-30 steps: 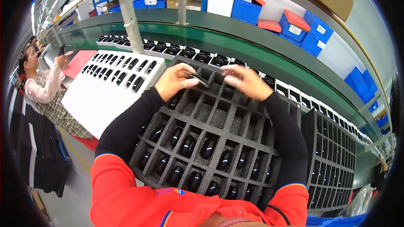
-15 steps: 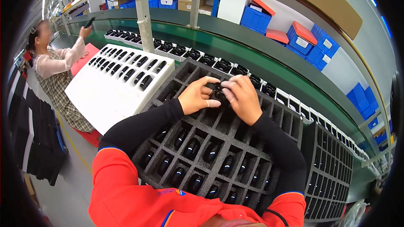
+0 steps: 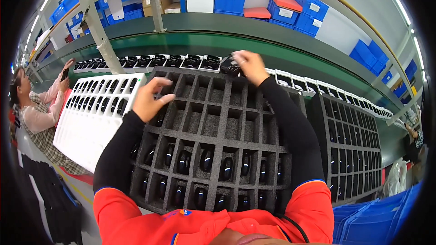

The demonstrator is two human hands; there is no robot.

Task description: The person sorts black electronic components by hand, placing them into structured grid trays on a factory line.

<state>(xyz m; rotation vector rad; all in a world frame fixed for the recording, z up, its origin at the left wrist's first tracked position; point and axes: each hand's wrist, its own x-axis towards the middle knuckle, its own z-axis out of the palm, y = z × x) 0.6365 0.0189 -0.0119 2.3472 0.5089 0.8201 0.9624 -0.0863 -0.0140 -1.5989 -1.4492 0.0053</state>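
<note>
My right hand (image 3: 252, 68) reaches to the far edge of the foam tray, its fingers closed on a glossy black item (image 3: 230, 66) whose kind I cannot make out. That item is at the end of a row of small white boxes (image 3: 210, 62) filled with black things. My left hand (image 3: 152, 98) hovers over the tray's left side, fingers and thumb apart, holding nothing. Below both hands lies the dark grey foam tray (image 3: 221, 129), divided into slots. Glossy black oval pieces (image 3: 206, 159) stand in its nearer slots; many farther slots show bare foam.
A white tray (image 3: 79, 131) with black oval pieces stands at left, beside a seated person (image 3: 41, 104). Another filled foam tray (image 3: 352, 149) is at right. More white boxes (image 3: 313, 85) line the green conveyor (image 3: 190, 41). A metal post (image 3: 97, 27) rises at far left.
Both hands were together on the black item over the tray. My right hand has carried it away to the box row, while my left has let go and drawn back left. The view has shifted.
</note>
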